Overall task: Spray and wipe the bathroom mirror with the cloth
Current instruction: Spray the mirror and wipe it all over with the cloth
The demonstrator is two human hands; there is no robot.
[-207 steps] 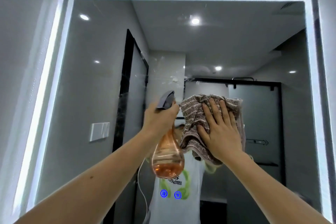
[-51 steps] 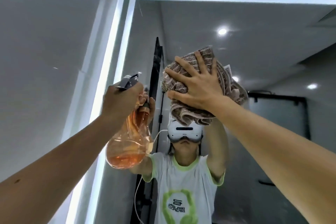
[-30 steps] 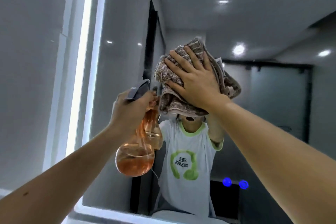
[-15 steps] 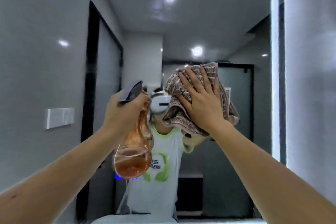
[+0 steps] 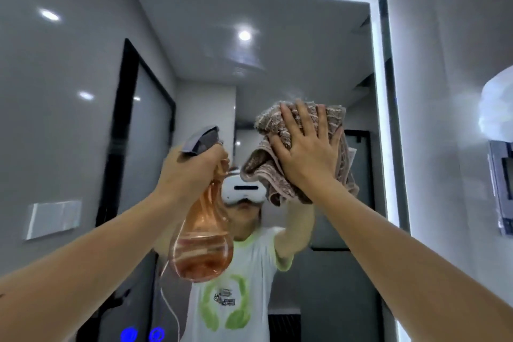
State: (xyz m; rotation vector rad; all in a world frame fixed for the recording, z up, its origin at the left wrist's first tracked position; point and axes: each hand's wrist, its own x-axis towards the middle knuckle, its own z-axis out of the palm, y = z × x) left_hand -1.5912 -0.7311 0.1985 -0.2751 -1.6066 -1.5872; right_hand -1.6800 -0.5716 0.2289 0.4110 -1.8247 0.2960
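Observation:
The lit-edged bathroom mirror (image 5: 291,64) fills the view. My right hand (image 5: 305,155) lies flat, fingers spread, pressing a bunched brown patterned cloth (image 5: 266,169) against the glass right of centre, near the mirror's right side. My left hand (image 5: 194,166) grips the neck of an orange see-through spray bottle (image 5: 201,247) with a grey trigger head, held up in front of the glass just left of the cloth. The bottle is partly full of liquid. A faint hazy patch shows on the glass just above the cloth.
The glowing frame strip (image 5: 381,119) runs down the mirror's right edge, with grey wall beyond it. A white rounded object (image 5: 497,108) and a grey wall box (image 5: 502,189) hang on the wall at far right. Two blue touch buttons (image 5: 144,334) glow at the mirror's bottom.
My right hand with the cloth has moved over the glass from the upper left area toward the right side. The spray bottle stayed raised in my left hand. My view has swung rightward and up.

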